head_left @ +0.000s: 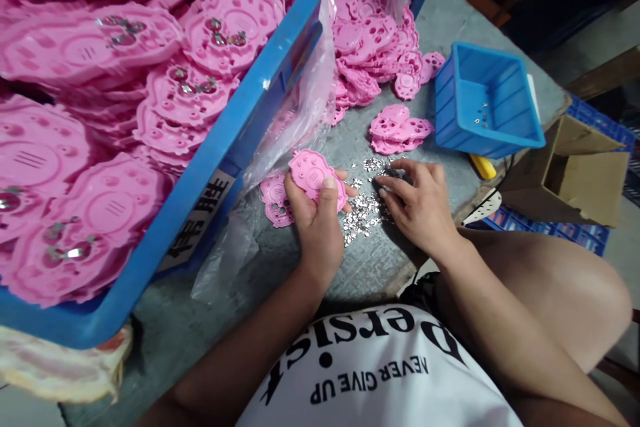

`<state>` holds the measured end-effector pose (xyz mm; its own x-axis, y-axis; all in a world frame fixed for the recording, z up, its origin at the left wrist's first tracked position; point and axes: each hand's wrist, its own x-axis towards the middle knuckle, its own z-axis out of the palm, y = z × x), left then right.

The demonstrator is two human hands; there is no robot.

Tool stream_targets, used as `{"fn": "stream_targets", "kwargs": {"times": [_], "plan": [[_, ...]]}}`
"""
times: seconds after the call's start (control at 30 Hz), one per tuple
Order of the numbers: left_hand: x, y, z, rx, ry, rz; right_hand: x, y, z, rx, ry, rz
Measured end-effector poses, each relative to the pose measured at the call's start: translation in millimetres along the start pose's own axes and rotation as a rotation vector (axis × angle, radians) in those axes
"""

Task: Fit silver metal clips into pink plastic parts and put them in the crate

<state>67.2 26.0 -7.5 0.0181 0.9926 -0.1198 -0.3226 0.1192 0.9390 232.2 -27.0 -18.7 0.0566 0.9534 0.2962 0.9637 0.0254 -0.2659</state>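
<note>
A pink plastic cover (313, 173) with rounded edges and molded slots is gripped in my left hand (320, 233), the thumb pressed on its face and the fingers beneath. My right hand (417, 203) reaches over small shiny metal pieces (367, 210) spread on the grey table, its fingers bent but apart and the tips touching the pile's right side. Its thumb is mostly hidden. Another pink plastic part (276, 200) lies on the table just left of my left hand. Beyond the metal pieces rests a small stack of pink parts (399, 130).
A large blue crate (220, 140) at left holds stacked pink parts, some fitted with metal pieces. Clear plastic film (295, 127) hangs along its side. A pink heap (375, 40) lies behind. To the right are a small blue bin (487, 97) and a cardboard box (575, 173).
</note>
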Motion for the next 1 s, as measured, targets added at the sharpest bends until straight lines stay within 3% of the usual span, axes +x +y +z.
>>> {"fn": "stream_targets", "kwargs": {"times": [0.13, 0.4, 0.5, 0.73, 1.0], "plan": [[-1, 1, 0.9, -0.009, -0.005, -0.011, 15, 0, 8, 0.018, 0.038, 0.013], [-2, -4, -0.1, -0.004, -0.031, 0.016, 34, -7, 15, 0.082, -0.052, 0.019], [-3, -6, -0.1, 0.015, -0.043, 0.011, 31, -11, 2, 0.272, -0.034, 0.079], [-9, -5, 5.5, 0.092, -0.159, -0.063, 12, -19, -26, 0.857, -0.162, 0.483], [-25, -9, 11.5, 0.056, -0.144, -0.227, -7, -32, -30, 0.829, -0.115, 0.431]]}}
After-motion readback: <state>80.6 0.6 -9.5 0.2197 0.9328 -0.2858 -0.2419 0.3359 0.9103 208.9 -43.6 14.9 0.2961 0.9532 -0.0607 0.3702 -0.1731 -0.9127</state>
